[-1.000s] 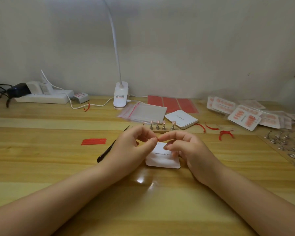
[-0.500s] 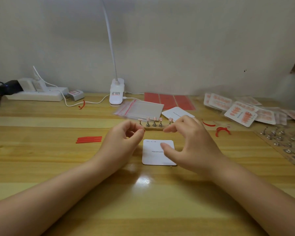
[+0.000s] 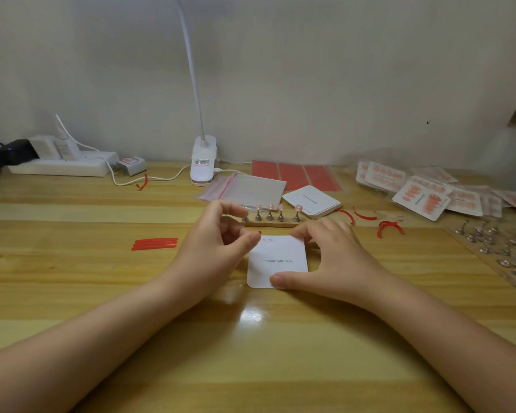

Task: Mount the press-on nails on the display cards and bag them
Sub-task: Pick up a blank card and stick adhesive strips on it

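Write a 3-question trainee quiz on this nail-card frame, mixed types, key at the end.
1. True or false: the white card under the hands already has nails mounted on it.
2. Multiple choice: where do the three loose red strips lie? A) on the card B) on the table to the left of the left hand C) inside the zip bags
3. Short answer: which part of the right hand presses on the card's near edge?

Key
1. False: only print shows on it; the nails stand on the holder behind it.
2. B
3. The thumb; the fingers rest at the far right corner.
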`<state>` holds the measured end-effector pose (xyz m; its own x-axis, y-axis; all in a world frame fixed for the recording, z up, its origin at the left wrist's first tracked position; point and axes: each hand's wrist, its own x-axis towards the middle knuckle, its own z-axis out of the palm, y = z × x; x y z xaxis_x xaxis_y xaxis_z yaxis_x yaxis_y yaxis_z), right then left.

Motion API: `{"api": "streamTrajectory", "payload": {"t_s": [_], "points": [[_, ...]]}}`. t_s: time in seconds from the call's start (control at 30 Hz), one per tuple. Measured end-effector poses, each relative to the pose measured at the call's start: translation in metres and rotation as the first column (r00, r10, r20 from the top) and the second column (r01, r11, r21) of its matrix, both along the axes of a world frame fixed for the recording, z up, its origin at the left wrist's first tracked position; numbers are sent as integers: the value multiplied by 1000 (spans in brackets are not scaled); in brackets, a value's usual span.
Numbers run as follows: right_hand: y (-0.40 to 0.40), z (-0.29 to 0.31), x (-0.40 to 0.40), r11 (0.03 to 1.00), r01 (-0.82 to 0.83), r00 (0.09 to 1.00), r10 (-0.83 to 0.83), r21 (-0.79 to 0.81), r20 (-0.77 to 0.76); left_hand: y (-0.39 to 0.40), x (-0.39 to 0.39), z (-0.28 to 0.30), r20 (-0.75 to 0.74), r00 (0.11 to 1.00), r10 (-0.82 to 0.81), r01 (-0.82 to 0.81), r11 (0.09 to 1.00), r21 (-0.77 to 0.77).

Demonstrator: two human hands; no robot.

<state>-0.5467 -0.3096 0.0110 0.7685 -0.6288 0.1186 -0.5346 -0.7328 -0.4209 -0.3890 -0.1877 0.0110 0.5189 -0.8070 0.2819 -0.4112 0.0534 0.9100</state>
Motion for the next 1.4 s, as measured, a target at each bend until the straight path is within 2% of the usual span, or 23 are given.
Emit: {"api": "streamTrajectory", "payload": {"t_s": [0.1, 0.17, 0.23, 0.3, 0.4, 0.47, 0.53, 0.63, 0.7, 0.8, 0.87, 0.97, 1.07, 1.3, 1.4], "points": [[6, -4, 2, 999, -35, 981, 28, 36, 192, 1, -1, 0, 46, 999, -13, 16, 999, -47], [11, -7, 5, 996, -58, 951, 34, 70, 307, 2, -1, -1, 141, 990, 26, -16, 997, -76], [15, -7, 6, 993, -62, 922, 17, 104, 386, 3, -1, 1, 236, 969, 67, -45, 994, -98], [18, -5, 7, 978, -90, 886, -8, 189, 464, 3, -2, 2, 252, 965, 70, -39, 991, -127], [27, 2, 8, 894, -186, 809, -97, 408, 580, 4, -2, 4, 183, 981, 67, -33, 982, -185], [31, 11, 8, 794, -256, 743, -204, 552, 637, 5, -1, 9, 139, 988, 66, -35, 975, -218], [34, 21, 7, 709, -314, 708, -269, 632, 653, 6, 0, 17, 113, 992, 54, -26, 972, -233], [37, 29, 5, 697, -325, 703, -274, 640, 656, 9, -1, 30, 114, 992, 60, -31, 970, -242], [40, 33, 4, 703, -331, 689, -276, 629, 671, 13, -1, 39, 183, 977, 109, -61, 966, -251], [44, 38, 1, 757, -337, 672, -222, 559, 706, 20, -2, 55, 435, 860, 267, -142, 944, -298], [47, 40, -1, 798, -326, 677, -178, 508, 714, 25, -8, 64, 535, 790, 300, -139, 937, -320], [53, 42, -1, 804, -323, 681, -169, 500, 712, 31, -20, 70, 474, 861, 184, -32, 950, -310], [59, 45, -2, 757, -374, 675, -174, 536, 717, 32, -27, 72, 355, 933, 62, 30, 968, -248], [65, 53, -2, 602, -474, 692, -195, 642, 695, 30, -19, 74, 202, 979, 22, 12, 987, -163], [64, 55, -2, 538, -481, 707, -229, 692, 669, 28, -14, 76, 73, 997, -2, 13, 988, -152]]}}
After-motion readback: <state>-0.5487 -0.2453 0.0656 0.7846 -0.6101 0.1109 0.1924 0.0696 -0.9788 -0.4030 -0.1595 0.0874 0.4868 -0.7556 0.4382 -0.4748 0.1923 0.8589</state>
